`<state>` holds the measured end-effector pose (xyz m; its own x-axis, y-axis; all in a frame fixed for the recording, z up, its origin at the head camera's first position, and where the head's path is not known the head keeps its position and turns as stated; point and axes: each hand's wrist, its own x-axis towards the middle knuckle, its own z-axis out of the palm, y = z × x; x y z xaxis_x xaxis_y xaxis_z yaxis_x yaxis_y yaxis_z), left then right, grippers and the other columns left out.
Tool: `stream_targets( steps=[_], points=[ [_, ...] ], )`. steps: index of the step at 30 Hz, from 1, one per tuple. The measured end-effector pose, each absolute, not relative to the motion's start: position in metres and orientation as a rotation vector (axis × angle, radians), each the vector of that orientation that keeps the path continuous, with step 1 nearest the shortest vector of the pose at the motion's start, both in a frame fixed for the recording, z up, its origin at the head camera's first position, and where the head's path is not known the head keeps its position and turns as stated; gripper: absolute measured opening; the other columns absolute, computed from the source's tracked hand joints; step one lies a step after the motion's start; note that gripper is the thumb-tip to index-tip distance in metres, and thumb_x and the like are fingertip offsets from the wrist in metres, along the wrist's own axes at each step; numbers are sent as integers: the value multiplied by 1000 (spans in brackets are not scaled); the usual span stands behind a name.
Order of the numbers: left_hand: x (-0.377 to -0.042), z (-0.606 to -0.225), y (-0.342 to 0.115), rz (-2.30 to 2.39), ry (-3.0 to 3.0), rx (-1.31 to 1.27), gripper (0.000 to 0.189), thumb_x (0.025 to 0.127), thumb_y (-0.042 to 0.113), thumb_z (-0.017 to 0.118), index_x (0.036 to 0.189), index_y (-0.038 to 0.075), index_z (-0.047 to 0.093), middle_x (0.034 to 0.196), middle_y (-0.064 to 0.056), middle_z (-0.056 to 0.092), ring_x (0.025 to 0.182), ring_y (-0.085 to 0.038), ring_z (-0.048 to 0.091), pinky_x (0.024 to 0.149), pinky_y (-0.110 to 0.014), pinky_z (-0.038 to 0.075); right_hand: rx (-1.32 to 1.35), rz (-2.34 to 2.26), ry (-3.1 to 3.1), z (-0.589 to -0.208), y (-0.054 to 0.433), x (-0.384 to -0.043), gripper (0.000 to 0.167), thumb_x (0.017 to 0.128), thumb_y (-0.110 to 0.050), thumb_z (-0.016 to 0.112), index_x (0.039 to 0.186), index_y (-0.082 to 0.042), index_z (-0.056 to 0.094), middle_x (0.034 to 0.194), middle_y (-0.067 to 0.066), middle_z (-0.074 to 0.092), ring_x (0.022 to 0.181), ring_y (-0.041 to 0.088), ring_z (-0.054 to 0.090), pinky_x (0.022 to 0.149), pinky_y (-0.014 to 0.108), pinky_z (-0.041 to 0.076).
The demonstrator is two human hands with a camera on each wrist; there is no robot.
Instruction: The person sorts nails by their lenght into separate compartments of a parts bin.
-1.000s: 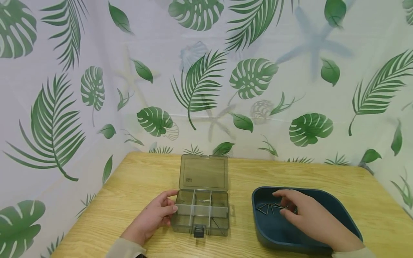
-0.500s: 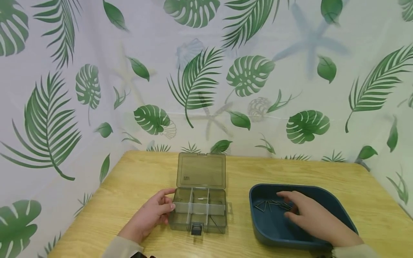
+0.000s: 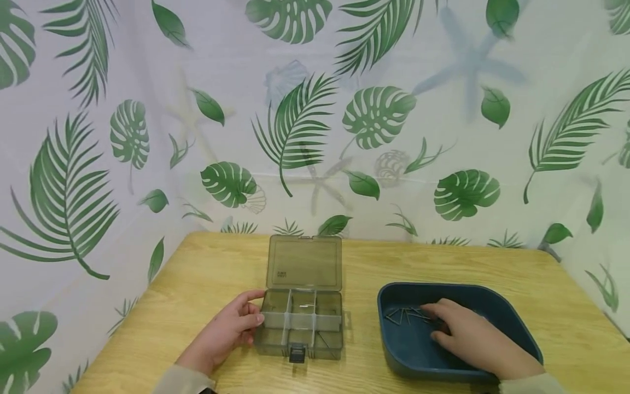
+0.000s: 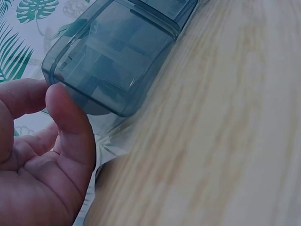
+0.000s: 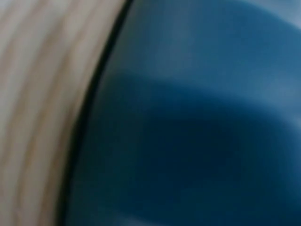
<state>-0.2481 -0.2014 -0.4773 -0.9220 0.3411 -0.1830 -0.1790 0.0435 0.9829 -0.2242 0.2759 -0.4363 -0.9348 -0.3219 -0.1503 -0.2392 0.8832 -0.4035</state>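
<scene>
A smoky, see-through compartment box (image 3: 298,350) stands on the table with its lid (image 3: 304,264) raised at the back. My left hand (image 3: 227,331) holds its left side; in the left wrist view the thumb (image 4: 66,106) and forefinger meet at a corner of the box. A thin nail (image 3: 324,340) lies slanted in the front right compartment. Several thin dark nails (image 3: 406,315) lie in a dark blue tray (image 3: 410,350). Over them reaches my right hand (image 3: 467,334), forefinger at the nails, thumb apart from it, nothing visible between. Its other fingers are hidden.
The wood-grain table (image 3: 211,262) carries both containers, box left of tray. A leaf-printed curtain (image 3: 315,137) hangs behind and at the sides. The right wrist view is blurred, showing the tray wall (image 5: 188,141) beside wood grain.
My right hand has lowered towards the nails, its forefinger bending down to them. The left hand stays at the box; the whole head view has shifted slightly.
</scene>
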Motion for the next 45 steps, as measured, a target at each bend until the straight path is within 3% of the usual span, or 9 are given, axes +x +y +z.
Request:
stream_targets(
  steps=[5,12,17,23,33,45],
  points=[
    [-250,-475,-197,1930,1969,195,63,99,12,65,154,8,35,103,-8,49,70,-16,45,59,-27,48,-464,-501,2881,-437,281,-224,33,90,-16,77,122,-16,70,107,-7,57,95,13,60,75,38,53],
    [-250,-476,-197,1935,1983,187,63,99,14,65,154,8,35,103,-8,49,71,-16,45,59,-27,47,-466,-485,2896,-443,282,-225,24,89,-8,75,109,-21,72,103,-7,57,95,16,62,79,41,54],
    [-244,-481,-199,1915,1964,162,64,99,13,65,155,7,34,103,-8,48,75,-17,46,60,-29,47,-418,-461,2877,-449,280,-221,21,90,-6,74,98,-24,68,95,-7,55,85,12,58,74,39,53],
    [-248,-479,-199,1940,1969,206,64,99,16,66,154,7,35,102,-8,48,73,-17,45,59,-28,46,-430,-381,2936,-446,279,-220,19,90,0,69,87,-18,64,85,-4,53,75,12,50,68,37,49],
    [-247,-484,-203,1932,1954,187,65,99,14,65,155,5,33,101,-8,49,73,-16,47,58,-27,48,-357,-358,2917,-448,275,-221,20,92,-1,64,80,-17,59,79,-1,50,69,16,46,63,37,43],
    [-247,-476,-203,1919,1978,193,63,100,16,65,155,8,34,102,-8,49,74,-17,46,59,-28,48,-386,-438,2995,-438,276,-220,17,94,-5,63,84,-18,56,73,-4,49,65,16,45,60,35,39]
  ],
)
